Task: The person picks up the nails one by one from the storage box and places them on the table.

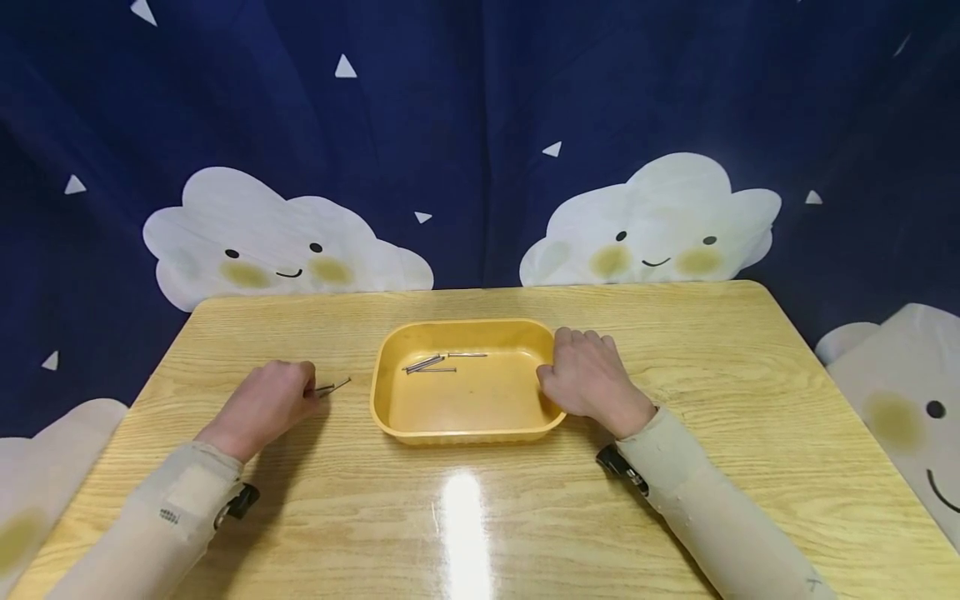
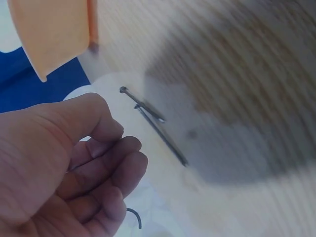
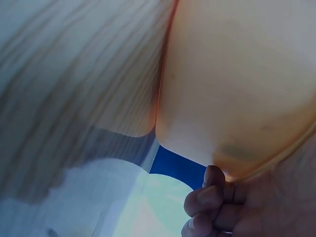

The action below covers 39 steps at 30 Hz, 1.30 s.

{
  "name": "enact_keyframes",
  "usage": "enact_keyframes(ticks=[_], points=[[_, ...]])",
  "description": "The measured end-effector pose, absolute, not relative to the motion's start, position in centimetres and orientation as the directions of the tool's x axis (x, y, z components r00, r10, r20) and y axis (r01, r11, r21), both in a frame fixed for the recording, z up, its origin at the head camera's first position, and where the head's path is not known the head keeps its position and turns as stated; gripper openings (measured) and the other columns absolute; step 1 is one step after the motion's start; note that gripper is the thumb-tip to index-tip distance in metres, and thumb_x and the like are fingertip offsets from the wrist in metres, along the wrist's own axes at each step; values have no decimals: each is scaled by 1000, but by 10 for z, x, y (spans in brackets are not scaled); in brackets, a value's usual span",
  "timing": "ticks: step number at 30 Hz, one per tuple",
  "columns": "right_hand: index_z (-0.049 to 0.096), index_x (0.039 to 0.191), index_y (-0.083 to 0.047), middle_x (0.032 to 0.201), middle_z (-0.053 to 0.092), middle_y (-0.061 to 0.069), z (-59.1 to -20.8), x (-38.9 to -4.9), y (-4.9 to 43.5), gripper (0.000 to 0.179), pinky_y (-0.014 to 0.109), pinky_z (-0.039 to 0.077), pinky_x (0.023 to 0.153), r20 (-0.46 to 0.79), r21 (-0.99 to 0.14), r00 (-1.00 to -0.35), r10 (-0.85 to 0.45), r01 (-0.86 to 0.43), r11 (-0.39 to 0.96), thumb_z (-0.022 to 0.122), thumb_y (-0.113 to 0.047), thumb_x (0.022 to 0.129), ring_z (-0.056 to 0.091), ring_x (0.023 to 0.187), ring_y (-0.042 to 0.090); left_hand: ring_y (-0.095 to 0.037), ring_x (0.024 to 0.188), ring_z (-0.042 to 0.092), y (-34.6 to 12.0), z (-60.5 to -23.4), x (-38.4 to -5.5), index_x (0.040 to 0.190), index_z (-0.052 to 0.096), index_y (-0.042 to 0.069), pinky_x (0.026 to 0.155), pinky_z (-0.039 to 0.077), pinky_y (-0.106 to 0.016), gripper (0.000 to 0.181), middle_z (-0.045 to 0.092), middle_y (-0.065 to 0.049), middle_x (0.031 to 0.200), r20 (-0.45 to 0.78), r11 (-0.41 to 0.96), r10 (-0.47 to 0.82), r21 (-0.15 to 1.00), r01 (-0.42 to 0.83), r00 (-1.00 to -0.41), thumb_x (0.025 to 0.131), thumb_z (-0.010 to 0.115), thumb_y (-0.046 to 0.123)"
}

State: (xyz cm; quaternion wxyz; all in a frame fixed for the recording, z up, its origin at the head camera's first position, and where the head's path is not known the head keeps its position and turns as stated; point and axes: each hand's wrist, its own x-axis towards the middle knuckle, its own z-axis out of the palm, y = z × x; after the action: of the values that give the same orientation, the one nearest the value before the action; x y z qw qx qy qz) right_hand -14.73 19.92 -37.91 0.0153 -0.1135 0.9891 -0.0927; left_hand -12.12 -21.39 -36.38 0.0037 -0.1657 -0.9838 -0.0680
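Two metal nails (image 2: 163,136) lie beside each other on the wooden table, left of the yellow plastic tray (image 1: 468,435). Right by them is my left hand (image 1: 266,404), its fingers loosely curled. In the left wrist view the thumb tip and index fingertip come close together, with a gap between them and the nails and nothing visible in the hand. My right hand (image 1: 592,375) grips the tray's right wall, thumb over the rim on the inside. Several nails (image 1: 427,364) lie on the tray floor, toward its back left.
The light wooden table (image 1: 360,517) carries a bright reflection in front of the tray. A dark blue curtain (image 1: 480,125) with smiling clouds hangs right behind its far edge. A dark wrist strap (image 1: 622,468) sits on the right sleeve.
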Motion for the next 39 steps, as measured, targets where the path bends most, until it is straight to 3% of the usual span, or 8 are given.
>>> enact_keyframes(ticks=[7,16,39], points=[[48,85,-6,77,50,10,-379,-148,200,24,35,31,64,-10,-192,-974,-226,-220,956,49,-29,93,47,69,29,-13,59,52,-209,-355,-122,78,65,6,55,47,-31,13,67,-4,71,15,935,331,130,330,-943,86,75,6],[48,85,-5,77,50,10,-378,-147,200,24,35,31,64,-15,-185,-974,-227,-220,958,48,-29,93,47,69,29,-13,57,45,-201,-345,-123,72,58,9,54,40,-28,18,57,0,65,102,916,370,124,381,-924,85,67,-1],[50,89,-5,80,52,11,-379,-148,199,26,38,34,67,-27,-178,-975,-223,-214,960,48,-31,94,49,74,29,-11,58,50,-177,-322,-119,76,62,7,56,47,-31,13,60,0,66,218,885,421,115,452,-880,86,64,-2]])
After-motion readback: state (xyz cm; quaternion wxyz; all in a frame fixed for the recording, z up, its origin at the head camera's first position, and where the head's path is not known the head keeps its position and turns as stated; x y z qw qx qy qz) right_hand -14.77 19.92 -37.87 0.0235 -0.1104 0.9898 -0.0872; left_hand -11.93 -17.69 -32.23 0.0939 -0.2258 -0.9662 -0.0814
